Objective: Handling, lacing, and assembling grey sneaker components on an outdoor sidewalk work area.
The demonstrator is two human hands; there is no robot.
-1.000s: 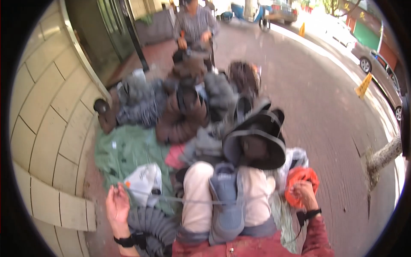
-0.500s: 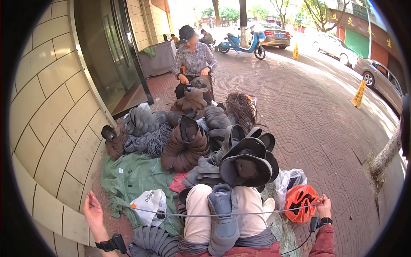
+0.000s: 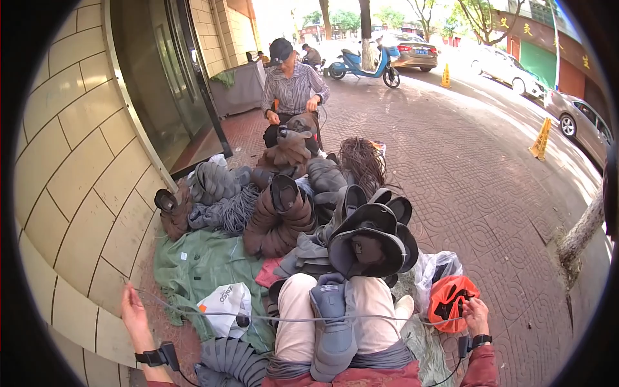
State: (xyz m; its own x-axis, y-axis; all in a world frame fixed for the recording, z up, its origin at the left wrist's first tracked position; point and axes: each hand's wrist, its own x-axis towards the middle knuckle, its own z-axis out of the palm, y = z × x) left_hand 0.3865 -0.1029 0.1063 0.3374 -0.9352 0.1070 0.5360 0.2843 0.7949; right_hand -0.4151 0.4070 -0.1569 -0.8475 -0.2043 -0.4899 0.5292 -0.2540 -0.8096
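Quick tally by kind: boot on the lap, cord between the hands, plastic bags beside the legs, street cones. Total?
Grey fabric boot on the lap: 1
Thin grey cord, pulled taut: 1
Plastic bags: 3 (white plastic bag, clear plastic bag, orange plastic bag)
Yellow traffic cones: 2
Total: 7

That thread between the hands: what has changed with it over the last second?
Both hands drew apart: the left hand moved outward toward the wall, the right hand outward by the orange bag, pulling the thread longer. The grey boot stayed on the lap.
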